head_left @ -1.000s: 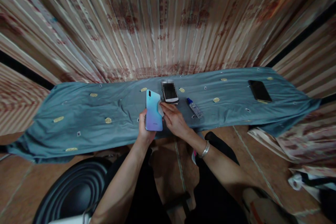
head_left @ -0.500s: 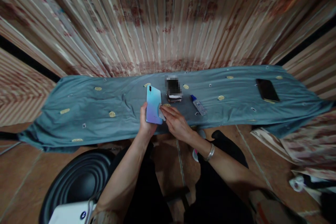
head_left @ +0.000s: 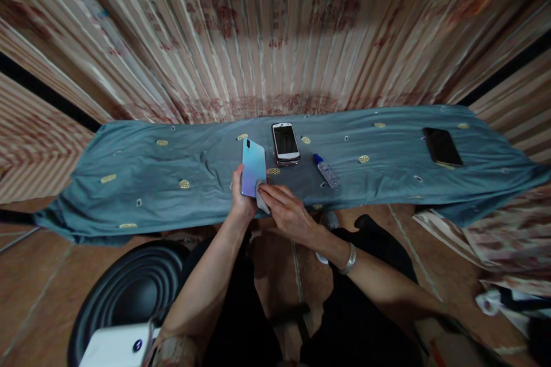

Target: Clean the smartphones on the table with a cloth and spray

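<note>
Striped curtains hang behind the desk [head_left: 129, 183], which is draped in a blue-grey cloth [head_left: 379, 183] dotted with gold motifs. Since half a second ago my view has shifted a little: the white phone [head_left: 285, 143] lying face-up on the cloth now shows its dark screen clearly, and the pale blue phone [head_left: 252, 166] sits slightly lower and nearer me than before. My left hand [head_left: 241, 202] grips that blue phone upright from below, back facing me, fingers wrapped around its lower half. My right hand [head_left: 287, 213] has slid down from the phone's right edge to its bottom corner, where its fingers pinch a small grey wiping cloth [head_left: 261, 199] against the phone's back. A black phone [head_left: 442, 146] lies well apart at the far right of the desk. Just right of the white phone lies a small spray bottle [head_left: 326, 171] with a blue cap.
</note>
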Demonstrator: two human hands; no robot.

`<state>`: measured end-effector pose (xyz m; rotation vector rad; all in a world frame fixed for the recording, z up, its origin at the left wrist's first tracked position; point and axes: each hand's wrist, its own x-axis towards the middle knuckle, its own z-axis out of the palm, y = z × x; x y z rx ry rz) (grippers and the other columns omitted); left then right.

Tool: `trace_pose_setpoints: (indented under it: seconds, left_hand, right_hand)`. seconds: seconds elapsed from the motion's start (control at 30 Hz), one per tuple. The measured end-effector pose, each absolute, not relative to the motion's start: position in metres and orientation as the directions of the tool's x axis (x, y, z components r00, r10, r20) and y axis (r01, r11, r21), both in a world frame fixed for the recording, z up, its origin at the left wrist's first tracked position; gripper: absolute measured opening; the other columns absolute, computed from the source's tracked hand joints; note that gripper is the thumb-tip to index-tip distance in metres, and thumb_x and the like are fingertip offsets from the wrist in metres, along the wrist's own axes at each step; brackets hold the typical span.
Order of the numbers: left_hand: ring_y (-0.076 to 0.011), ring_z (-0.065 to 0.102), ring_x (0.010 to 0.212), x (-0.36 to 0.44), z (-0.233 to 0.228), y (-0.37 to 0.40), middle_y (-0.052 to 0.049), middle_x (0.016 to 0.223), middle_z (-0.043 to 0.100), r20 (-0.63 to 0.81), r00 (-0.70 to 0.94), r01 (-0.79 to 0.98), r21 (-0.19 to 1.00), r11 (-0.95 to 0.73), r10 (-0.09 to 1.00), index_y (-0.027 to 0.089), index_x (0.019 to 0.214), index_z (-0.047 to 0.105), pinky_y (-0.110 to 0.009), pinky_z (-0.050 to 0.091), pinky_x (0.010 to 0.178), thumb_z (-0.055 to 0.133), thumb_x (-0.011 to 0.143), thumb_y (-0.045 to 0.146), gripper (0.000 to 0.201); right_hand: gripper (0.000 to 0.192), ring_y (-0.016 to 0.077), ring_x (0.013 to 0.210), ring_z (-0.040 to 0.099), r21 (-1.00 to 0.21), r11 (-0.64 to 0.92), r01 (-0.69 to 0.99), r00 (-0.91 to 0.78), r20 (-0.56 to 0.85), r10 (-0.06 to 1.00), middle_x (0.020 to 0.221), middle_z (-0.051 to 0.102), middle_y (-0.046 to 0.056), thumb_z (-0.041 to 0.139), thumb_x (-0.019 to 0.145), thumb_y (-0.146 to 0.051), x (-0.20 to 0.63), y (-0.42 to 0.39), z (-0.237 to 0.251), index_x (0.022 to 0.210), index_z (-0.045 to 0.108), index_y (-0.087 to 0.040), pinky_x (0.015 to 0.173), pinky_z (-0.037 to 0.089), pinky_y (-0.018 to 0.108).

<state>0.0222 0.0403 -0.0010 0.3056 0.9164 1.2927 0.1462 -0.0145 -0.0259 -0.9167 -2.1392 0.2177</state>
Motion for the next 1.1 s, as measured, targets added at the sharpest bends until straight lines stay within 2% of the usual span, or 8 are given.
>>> trace_pose_setpoints:
  seconds: [0.17, 0.27, 0.47, 0.67, 0.8, 0.9, 1.0, 1.1]
  left_hand:
    - [-0.0218, 0.07, 0.078, 0.025, 0.0, 0.036, -0.006, 0.064, 0.068, -0.44, 0.059, -0.688, 0.632, 0.356, 0.896, 0.015, 0.074, 0.067, -0.028, 0.056, 0.071, 0.049, 0.081, 0.056, 0.045]
    - [-0.0215, 0.071, 0.083, 0.025, 0.004, 0.032, -0.005, 0.062, 0.066, -0.476, 0.07, -0.692, 0.609, 0.387, 0.877, 0.016, 0.074, 0.066, -0.028, 0.056, 0.074, 0.047, 0.085, 0.054, 0.044]
    - [-0.0177, 0.069, 0.077, 0.028, 0.007, 0.028, -0.005, 0.06, 0.065, -0.549, 0.012, -0.682, 0.607, 0.408, 0.836, 0.014, 0.078, 0.067, -0.024, 0.056, 0.071, 0.044, 0.092, 0.047, 0.043]
    - [-0.0126, 0.064, 0.063, 0.029, -0.003, 0.028, 0.0, 0.061, 0.064, -0.452, -0.024, -0.706, 0.64, 0.305, 0.892, 0.015, 0.071, 0.065, -0.022, 0.055, 0.068, 0.062, 0.083, 0.037, 0.025]
    - [-0.0074, 0.061, 0.061, 0.035, 0.0, 0.029, 0.003, 0.064, 0.064, -0.437, -0.063, -0.756, 0.608, 0.243, 0.897, 0.014, 0.071, 0.065, -0.017, 0.052, 0.075, 0.059, 0.087, 0.028, 0.022]
    - [-0.0079, 0.065, 0.07, 0.04, 0.003, 0.029, 0.001, 0.073, 0.069, -0.419, -0.067, -0.762, 0.607, 0.224, 0.905, 0.014, 0.076, 0.067, -0.018, 0.052, 0.084, 0.053, 0.091, 0.025, 0.023]
    - [-0.0123, 0.068, 0.09, 0.044, 0.0, 0.029, -0.004, 0.086, 0.073, -0.388, -0.06, -0.737, 0.639, 0.221, 0.92, 0.015, 0.082, 0.07, -0.022, 0.051, 0.093, 0.051, 0.092, 0.025, 0.023]
    - [-0.0143, 0.065, 0.108, 0.045, -0.006, 0.026, -0.006, 0.097, 0.074, -0.318, -0.047, -0.685, 0.701, 0.201, 0.947, 0.015, 0.09, 0.071, -0.024, 0.046, 0.101, 0.048, 0.093, 0.025, 0.025]
  right_hand:
    - [0.044, 0.024, 0.123, 0.055, -0.37, 0.741, 0.56, -0.43, 0.635, 0.642, 0.131, 0.061, 0.015, 0.035, 0.096, -0.011, 0.141, -0.016, -0.018, 0.134, 0.055, -0.012, 0.105, 0.05, 0.043]
    - [0.042, 0.0235, 0.123, 0.056, -0.338, 0.764, 0.549, -0.43, 0.67, 0.605, 0.129, 0.062, 0.016, 0.035, 0.096, -0.011, 0.138, -0.016, -0.015, 0.132, 0.056, -0.01, 0.105, 0.051, 0.041]
    - [0.043, 0.0238, 0.127, 0.053, -0.338, 0.791, 0.51, -0.44, 0.687, 0.578, 0.131, 0.061, 0.018, 0.035, 0.096, -0.008, 0.138, -0.016, -0.014, 0.134, 0.053, -0.007, 0.107, 0.048, 0.043]
    - [0.046, 0.0243, 0.131, 0.05, -0.381, 0.756, 0.533, -0.394, 0.679, 0.62, 0.135, 0.057, 0.019, 0.034, 0.096, -0.009, 0.138, -0.009, -0.02, 0.14, 0.048, -0.008, 0.108, 0.048, 0.044]
    - [0.051, 0.0244, 0.131, 0.049, -0.435, 0.719, 0.543, -0.354, 0.658, 0.665, 0.138, 0.056, 0.016, 0.033, 0.096, -0.01, 0.139, -0.002, -0.021, 0.146, 0.042, -0.014, 0.109, 0.047, 0.046]
    - [0.051, 0.0239, 0.13, 0.05, -0.452, 0.708, 0.542, -0.317, 0.671, 0.671, 0.137, 0.056, 0.015, 0.033, 0.096, -0.01, 0.142, 0.003, -0.02, 0.145, 0.042, -0.015, 0.109, 0.046, 0.044]
    - [0.051, 0.0235, 0.131, 0.049, -0.46, 0.691, 0.558, -0.295, 0.668, 0.683, 0.138, 0.056, 0.015, 0.033, 0.096, -0.011, 0.145, 0.007, -0.017, 0.145, 0.043, -0.014, 0.11, 0.045, 0.044]
    - [0.051, 0.0236, 0.132, 0.048, -0.46, 0.666, 0.588, -0.282, 0.655, 0.701, 0.138, 0.055, 0.016, 0.033, 0.094, -0.011, 0.149, 0.012, -0.014, 0.143, 0.046, -0.012, 0.112, 0.043, 0.045]
